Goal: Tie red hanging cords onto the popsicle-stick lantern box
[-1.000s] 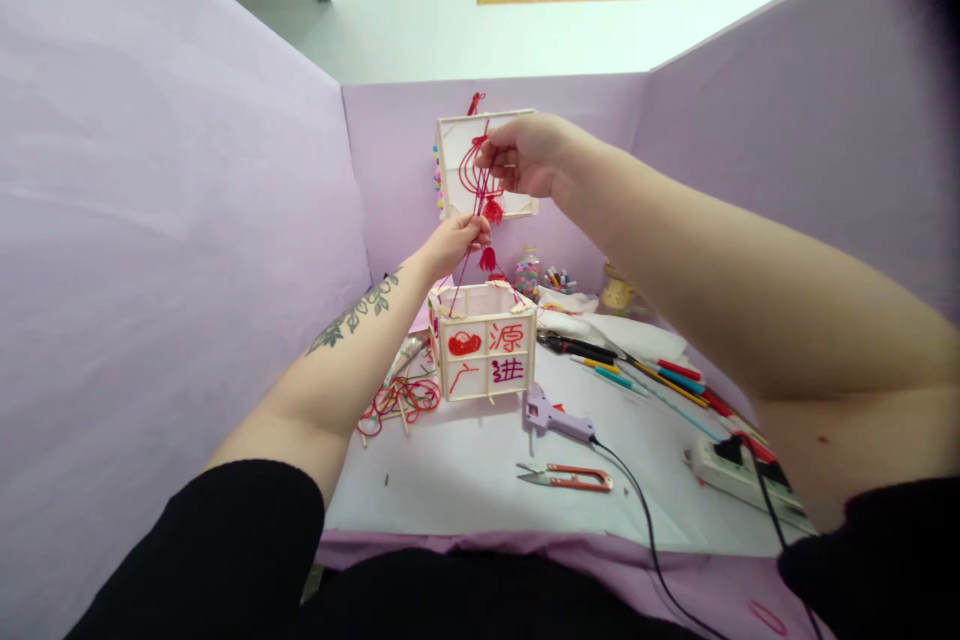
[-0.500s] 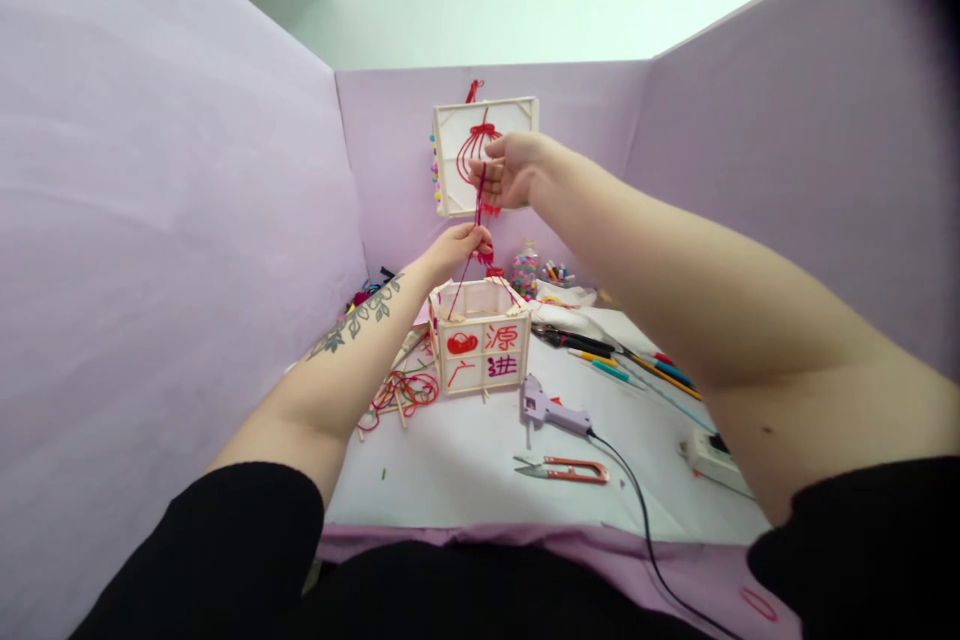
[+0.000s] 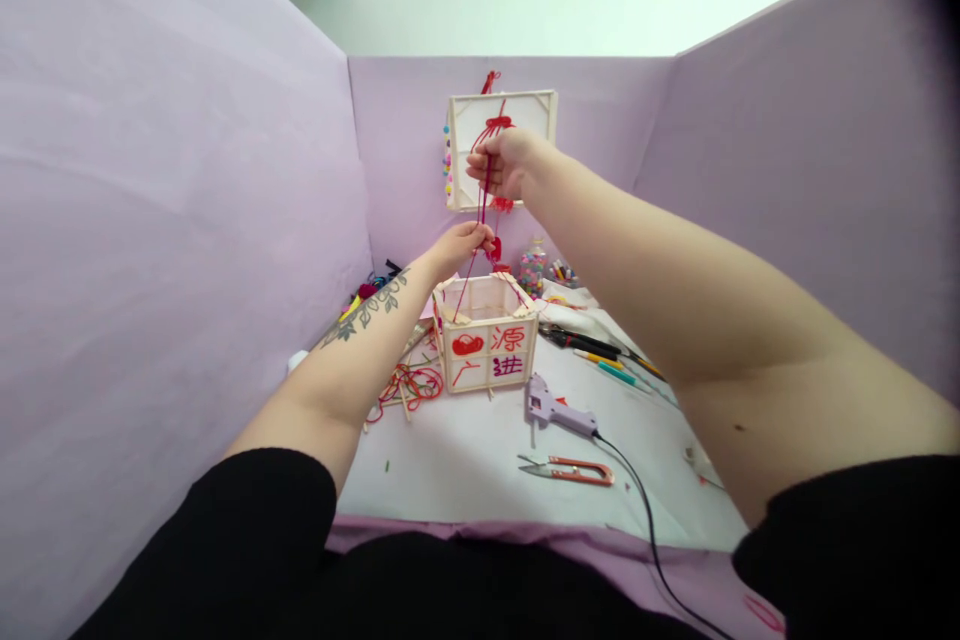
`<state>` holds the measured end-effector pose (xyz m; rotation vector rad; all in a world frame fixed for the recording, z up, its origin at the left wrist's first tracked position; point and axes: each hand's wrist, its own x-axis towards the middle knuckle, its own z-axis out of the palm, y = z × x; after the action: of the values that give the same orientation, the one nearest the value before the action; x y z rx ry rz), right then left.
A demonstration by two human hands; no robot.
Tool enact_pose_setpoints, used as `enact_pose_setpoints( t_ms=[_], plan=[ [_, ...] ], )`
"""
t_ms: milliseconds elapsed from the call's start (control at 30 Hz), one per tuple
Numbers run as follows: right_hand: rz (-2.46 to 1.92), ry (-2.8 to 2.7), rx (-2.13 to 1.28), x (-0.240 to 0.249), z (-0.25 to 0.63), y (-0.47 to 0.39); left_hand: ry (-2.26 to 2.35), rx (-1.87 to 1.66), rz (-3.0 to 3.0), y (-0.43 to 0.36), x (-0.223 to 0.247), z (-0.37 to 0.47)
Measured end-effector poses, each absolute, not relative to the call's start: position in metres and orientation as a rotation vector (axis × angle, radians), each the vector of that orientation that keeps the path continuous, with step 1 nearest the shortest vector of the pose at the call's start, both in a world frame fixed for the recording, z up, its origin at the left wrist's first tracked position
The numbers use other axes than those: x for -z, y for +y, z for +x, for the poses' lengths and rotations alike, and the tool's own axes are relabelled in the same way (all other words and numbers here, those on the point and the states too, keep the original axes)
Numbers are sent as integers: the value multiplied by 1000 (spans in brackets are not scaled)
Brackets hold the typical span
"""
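Note:
A box-shaped lantern frame (image 3: 487, 355) with red and purple marks on white panels stands on the table, open at the top. Dark red cords (image 3: 465, 288) rise from its upper corners to my left hand (image 3: 472, 240), whose fingers pinch them above the box. Higher up, my right hand (image 3: 502, 165) is closed on the upper part of the same cords, which run taut between both hands. Behind my right hand hangs a second white framed lantern (image 3: 461, 125) with a red lantern design and coloured beads on its side.
A glue gun (image 3: 559, 408) with a black cable and orange-handled snips (image 3: 570, 470) lie in front. Tangled red cord (image 3: 412, 388) is at left; pliers (image 3: 581, 340), pens (image 3: 616, 373) and a bead jar (image 3: 533, 268) are at right. Purple partitions (image 3: 405, 120) enclose the table.
The view has shifted slightly, so most things appear a little farther right. Both hands still hold the cords, with my right hand slightly more to the left against the hanging lantern.

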<state>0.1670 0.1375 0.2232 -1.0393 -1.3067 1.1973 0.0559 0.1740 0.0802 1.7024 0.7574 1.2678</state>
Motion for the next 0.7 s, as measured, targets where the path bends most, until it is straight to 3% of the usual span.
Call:
enact_pose_setpoints(
  t_ms=[700],
  plan=[
    [-1221, -1412, -1197, -245, 163, 126, 672, -1402, 1770, 163, -62, 54]
  ],
)
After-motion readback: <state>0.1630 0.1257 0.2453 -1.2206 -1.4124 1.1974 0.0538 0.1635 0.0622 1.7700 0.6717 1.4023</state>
